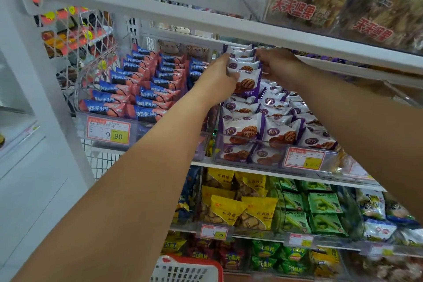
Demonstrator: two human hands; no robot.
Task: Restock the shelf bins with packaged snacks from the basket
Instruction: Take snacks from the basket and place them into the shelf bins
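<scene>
Both hands worked together: our left hand [217,75] and right hand [278,65] gripped a stack of purple biscuit packets [245,68] between curled fingers above the clear bin [270,144], which we judged needed lowering in next.

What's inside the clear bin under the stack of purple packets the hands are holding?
The clear bin holds rows of purple-and-white cookie packets. The left hand and right hand hold a stack of the same packets above them. The bin's back and bottom are covered.
</scene>
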